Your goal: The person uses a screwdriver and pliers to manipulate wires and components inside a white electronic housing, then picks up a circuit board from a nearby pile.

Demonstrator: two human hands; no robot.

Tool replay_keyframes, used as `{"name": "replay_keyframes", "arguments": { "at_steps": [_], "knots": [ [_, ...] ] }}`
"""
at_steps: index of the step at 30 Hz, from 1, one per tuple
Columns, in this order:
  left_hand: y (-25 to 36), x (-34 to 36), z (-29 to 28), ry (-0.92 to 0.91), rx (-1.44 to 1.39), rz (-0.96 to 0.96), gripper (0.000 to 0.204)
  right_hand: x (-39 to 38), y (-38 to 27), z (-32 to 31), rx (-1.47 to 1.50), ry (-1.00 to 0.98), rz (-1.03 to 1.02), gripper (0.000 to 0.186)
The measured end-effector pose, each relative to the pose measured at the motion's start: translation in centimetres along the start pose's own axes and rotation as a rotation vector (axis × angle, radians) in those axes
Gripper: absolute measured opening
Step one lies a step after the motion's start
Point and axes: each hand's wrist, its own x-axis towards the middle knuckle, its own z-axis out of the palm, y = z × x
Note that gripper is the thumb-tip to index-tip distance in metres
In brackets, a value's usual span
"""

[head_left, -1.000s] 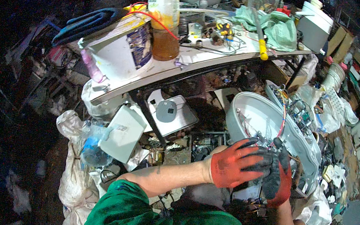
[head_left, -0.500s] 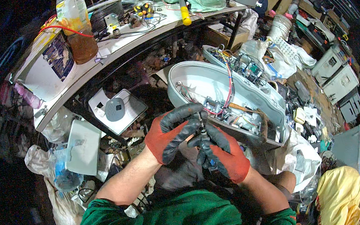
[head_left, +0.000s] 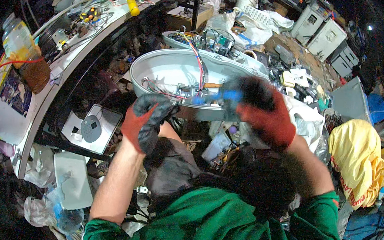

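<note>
My left hand [head_left: 145,122], in a red glove with black palm and fingers, is closed at the near rim of a grey lamp-shaped housing [head_left: 146,63]. Its fingertips pinch a small piece I cannot make out. To its right, my right hand [head_left: 265,111], gloved the same way, is raised over the housing's right end and smeared by motion. Its fingers are closed round a blurred blue tool [head_left: 226,95] pointing left. Inside the housing lie wires [head_left: 200,67], small metal parts [head_left: 185,90] and a wooden handle [head_left: 212,85], partly covered by the right hand.
A second housing with circuit boards [head_left: 218,43] lies behind. On the left, a long white bench [head_left: 37,118] carries a bottle [head_left: 25,55] and loose parts. A grey round device [head_left: 91,128] sits on a white panel below it. Yellow sack [head_left: 354,156] at right.
The hands were together on a small dark piece; now they are apart, the right swung rightward with the blue tool showing. The scene has shifted left in the view.
</note>
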Motion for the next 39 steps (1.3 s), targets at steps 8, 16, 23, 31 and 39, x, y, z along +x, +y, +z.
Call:
{"name": "replay_keyframes", "arguments": {
  "at_steps": [8,16,23,31,39],
  "knots": [
    [-1.7,15.0,2.6,-0.362,0.96,0.002,0.031,11.2,2.3,-5.8,-0.749,-0.001,-0.108,0.048],
    [-9.4,21.7,3.0,-0.549,1.386,-0.152,0.042,17.5,15.6,-8.6,-0.892,-0.175,-0.165,0.053],
    [-11.0,23.0,1.3,-0.598,1.288,-0.264,0.032,19.9,18.6,-5.9,-0.845,-0.298,-0.265,0.036],
    [-11.4,21.8,2.0,-0.56,1.605,-0.134,0.027,20.7,21.1,-5.1,-0.901,-0.307,-0.269,0.033],
    [-12.9,22.8,1.1,-0.631,1.5,-0.164,0.029,20.7,20.4,-5.2,-0.916,-0.33,-0.257,0.036]
  ]
}}
